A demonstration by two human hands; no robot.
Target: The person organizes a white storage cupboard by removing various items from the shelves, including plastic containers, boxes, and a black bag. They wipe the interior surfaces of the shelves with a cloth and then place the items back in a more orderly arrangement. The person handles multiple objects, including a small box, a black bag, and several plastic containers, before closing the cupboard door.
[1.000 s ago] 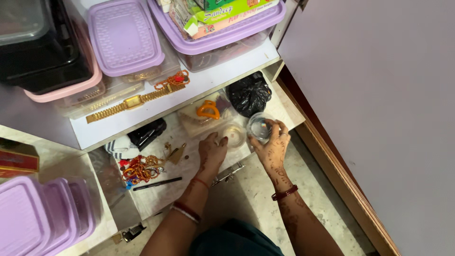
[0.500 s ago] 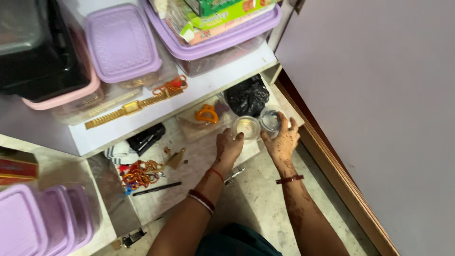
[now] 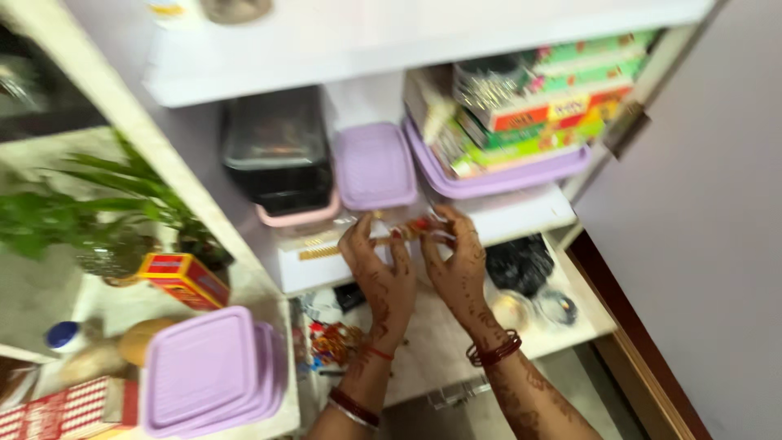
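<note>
Gold chain (image 3: 330, 251) with a red and gold end lies along the front edge of the white shelf (image 3: 521, 216), and both hands are at it. The left hand (image 3: 383, 273) rests with fingers bent over the chain; if it grips, I cannot tell, the picture is blurred. The right hand (image 3: 460, 265) pinches the red end with curled fingers. Just behind stands a lilac box (image 3: 375, 167), beside a black container (image 3: 277, 151). On the lower shelf, near the right wrist, lies a black bag (image 3: 521, 265)
</note>
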